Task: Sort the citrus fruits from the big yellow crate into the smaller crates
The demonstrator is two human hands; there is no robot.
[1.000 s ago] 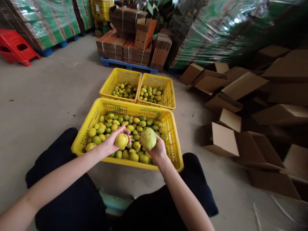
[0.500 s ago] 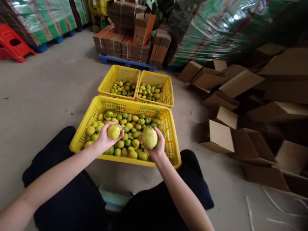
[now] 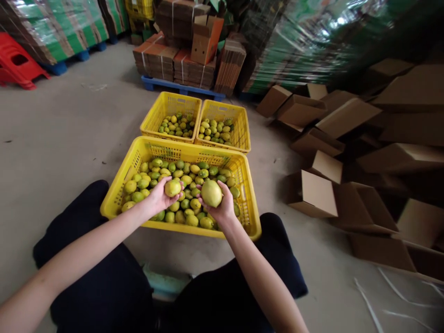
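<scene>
Above the near yellow crate [image 3: 250, 194], my left hand [image 3: 160, 196] is closed round a yellow-green lemon [image 3: 172, 188]. Close to its right, my right hand [image 3: 225, 203] grips a larger, paler green-yellow lemon [image 3: 211, 193], with the fingers partly hidden behind the fruit. The two hands are apart, palms turned up. Below them, many loose green and yellow lemons [image 3: 192, 220] cover the crate's bottom.
Two smaller yellow crates [image 3: 152, 115] with lemons stand against the far side of the near one. Open cardboard boxes [image 3: 319, 194] lie heaped to the right. Flattened cartons [image 3: 156, 60] sit on a blue pallet [image 3: 149, 83]. A red stool [image 3: 21, 64] is at far left.
My left hand has moved right with its lemon, and my right hand slightly left and up, so they are closer together. Both lemons have been turned in the fingers.
</scene>
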